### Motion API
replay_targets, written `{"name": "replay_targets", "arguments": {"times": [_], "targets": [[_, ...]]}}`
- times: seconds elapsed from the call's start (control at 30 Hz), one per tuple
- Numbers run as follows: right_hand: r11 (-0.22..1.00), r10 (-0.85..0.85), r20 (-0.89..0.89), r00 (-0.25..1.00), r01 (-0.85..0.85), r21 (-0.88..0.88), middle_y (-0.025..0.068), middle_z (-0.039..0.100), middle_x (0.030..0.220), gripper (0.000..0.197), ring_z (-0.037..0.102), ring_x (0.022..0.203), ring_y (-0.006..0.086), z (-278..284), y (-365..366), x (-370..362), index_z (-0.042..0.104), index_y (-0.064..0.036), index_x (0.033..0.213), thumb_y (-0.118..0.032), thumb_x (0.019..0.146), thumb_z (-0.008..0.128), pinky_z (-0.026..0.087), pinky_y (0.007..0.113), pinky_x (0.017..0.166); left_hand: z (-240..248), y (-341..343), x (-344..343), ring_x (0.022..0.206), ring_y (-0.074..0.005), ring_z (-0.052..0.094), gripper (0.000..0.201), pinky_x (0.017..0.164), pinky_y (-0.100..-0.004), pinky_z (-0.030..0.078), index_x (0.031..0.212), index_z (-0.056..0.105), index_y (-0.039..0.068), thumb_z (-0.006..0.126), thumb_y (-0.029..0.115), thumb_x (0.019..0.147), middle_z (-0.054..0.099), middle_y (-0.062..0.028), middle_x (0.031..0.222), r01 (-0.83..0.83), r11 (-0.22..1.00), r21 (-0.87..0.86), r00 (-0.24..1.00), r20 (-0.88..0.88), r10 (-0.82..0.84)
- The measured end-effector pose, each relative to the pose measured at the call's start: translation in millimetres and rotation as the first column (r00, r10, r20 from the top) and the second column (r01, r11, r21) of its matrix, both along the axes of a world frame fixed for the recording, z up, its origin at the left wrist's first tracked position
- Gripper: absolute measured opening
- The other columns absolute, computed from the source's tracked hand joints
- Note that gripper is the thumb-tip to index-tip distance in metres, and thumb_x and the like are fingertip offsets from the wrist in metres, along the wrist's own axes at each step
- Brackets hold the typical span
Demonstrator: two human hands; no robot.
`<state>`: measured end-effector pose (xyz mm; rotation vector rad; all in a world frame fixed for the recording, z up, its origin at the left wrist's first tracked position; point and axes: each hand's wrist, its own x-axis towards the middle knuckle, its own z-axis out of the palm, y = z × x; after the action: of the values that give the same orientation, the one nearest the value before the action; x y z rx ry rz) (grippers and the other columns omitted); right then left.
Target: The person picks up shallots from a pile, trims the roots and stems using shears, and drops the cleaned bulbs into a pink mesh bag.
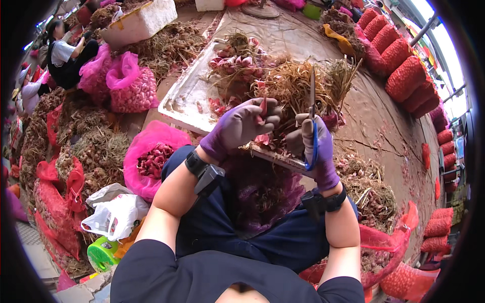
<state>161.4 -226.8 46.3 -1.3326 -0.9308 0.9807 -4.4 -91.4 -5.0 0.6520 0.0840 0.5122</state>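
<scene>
My left hand, in a purple glove with grey palm and fingers, pinches a small reddish bulb, like a shallot or garlic. Its fingers partly hide the bulb. In the same kind of glove, my right hand is closed around the blue handles of scissors, with the blades pointing away from me. Just beyond both hands, a heap of dry stalks with reddish bulbs lies on a white foam lid or tray. Loose red bulbs or skins lie near my left fingers.
A pink net bag of dark red bulbs stands open by my left knee. Beside it are a white plastic bag and a green plastic thing. Stalk piles flank me. Filled red sacks line the right. Another person sits far left.
</scene>
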Motion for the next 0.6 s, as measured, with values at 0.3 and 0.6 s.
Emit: {"name": "replay_targets", "arguments": {"times": [0.3, 0.6], "targets": [[1.000, 0.016, 0.086, 0.996, -0.018, 0.025, 0.0086, 0.067, 0.085, 0.062, 0.064, 0.073, 0.0129, -6, 2, 6, 0.048, -0.0021, 0.116, -0.052, 0.084, 0.066, 0.053, 0.026, 0.067, -3, 17, -42, 0.085, -0.0136, 0.061, 0.040, 0.058, -0.0177, 0.046, 0.114, 0.057, 0.000, 0.051, 0.036, 0.098, 0.063, -0.0145, 0.109, -0.115, 0.981, -0.158, 0.993, 0.006, 0.117], [0.975, -0.139, 0.145, 0.980, 0.110, 0.193, 0.0095, 0.068, 0.082, 0.052, 0.065, 0.067, 0.0131, 7, -1, 18, 0.049, -0.0047, 0.116, -0.049, 0.090, 0.061, 0.050, 0.022, 0.058, -140, 18, -314, 0.081, -0.0256, 0.056, 0.043, 0.068, -0.0351, 0.045, 0.110, 0.059, 0.006, 0.055, 0.042, 0.087, 0.062, -0.0160, 0.103, 0.521, 0.669, 0.529, -0.231, -0.667, 0.708]]}}
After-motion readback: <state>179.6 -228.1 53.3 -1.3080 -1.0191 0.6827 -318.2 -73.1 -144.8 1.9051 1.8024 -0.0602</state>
